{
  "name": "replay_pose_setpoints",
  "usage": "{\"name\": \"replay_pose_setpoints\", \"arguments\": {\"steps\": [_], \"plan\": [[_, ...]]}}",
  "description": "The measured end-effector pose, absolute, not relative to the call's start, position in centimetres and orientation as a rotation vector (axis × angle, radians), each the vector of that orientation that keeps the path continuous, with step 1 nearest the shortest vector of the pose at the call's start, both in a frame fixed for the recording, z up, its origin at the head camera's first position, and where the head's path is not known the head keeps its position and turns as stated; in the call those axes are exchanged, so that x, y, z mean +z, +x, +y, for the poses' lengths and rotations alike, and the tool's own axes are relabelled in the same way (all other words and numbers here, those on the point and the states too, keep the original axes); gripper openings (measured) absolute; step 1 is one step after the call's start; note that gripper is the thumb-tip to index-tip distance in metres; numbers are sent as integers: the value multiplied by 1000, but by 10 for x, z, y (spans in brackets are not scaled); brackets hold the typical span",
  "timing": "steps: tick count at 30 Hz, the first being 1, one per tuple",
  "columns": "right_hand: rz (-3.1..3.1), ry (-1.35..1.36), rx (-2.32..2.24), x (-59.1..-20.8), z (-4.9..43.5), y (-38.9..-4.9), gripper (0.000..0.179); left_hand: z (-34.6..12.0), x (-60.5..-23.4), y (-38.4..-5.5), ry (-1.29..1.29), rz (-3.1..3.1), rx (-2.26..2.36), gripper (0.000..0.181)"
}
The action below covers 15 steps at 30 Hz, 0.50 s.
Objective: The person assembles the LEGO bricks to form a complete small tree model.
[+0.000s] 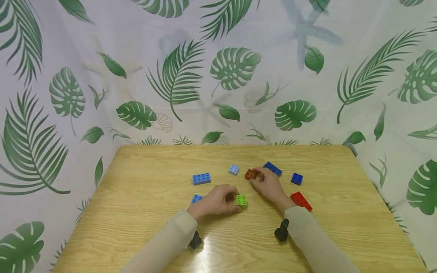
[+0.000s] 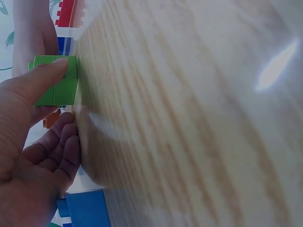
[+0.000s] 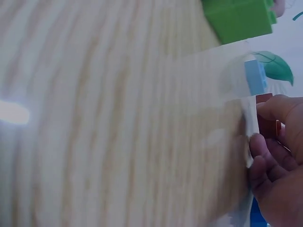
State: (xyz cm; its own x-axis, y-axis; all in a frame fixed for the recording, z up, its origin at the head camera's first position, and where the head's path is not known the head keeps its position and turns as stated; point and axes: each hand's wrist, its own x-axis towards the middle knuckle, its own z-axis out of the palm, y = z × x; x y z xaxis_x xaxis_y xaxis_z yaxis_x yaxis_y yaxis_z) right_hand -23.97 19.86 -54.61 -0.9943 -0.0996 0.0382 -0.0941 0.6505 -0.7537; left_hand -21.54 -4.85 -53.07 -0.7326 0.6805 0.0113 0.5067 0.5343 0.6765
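Note:
My left hand (image 1: 218, 201) pinches a lime-green toy building brick (image 1: 241, 201) between thumb and fingers. In the left wrist view a seam runs across the green brick (image 2: 57, 87), so it looks like two stacked together; its studs face up in the head view. Farther back, my right hand (image 1: 268, 184) holds a small reddish-brown brick (image 1: 250, 174) by its side with thumb and fingertips. In the right wrist view the fingers cover much of that brown brick (image 3: 267, 125). A dark blue long brick (image 1: 272, 169) lies just behind the right hand.
On the wooden table (image 1: 136, 212) lie a light blue square brick (image 1: 233, 169), a blue long brick (image 1: 201, 178), a blue brick (image 1: 196, 198) partly behind the left hand, a dark blue square brick (image 1: 297, 178) and a red brick (image 1: 301, 201) beside the right wrist. A leaf-patterned cloth (image 1: 205, 87) surrounds the table.

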Motion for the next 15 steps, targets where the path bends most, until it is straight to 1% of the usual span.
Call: {"name": "replay_pose_setpoints", "arguments": {"steps": [10,15], "plan": [[2779,-221,-1286,-522,199,-222,44,-48,-528,-215,986,2506,1003,30],[2730,-337,-1303,-508,199,-210,42,-48,-524,-216,980,2494,1016,29]]}}
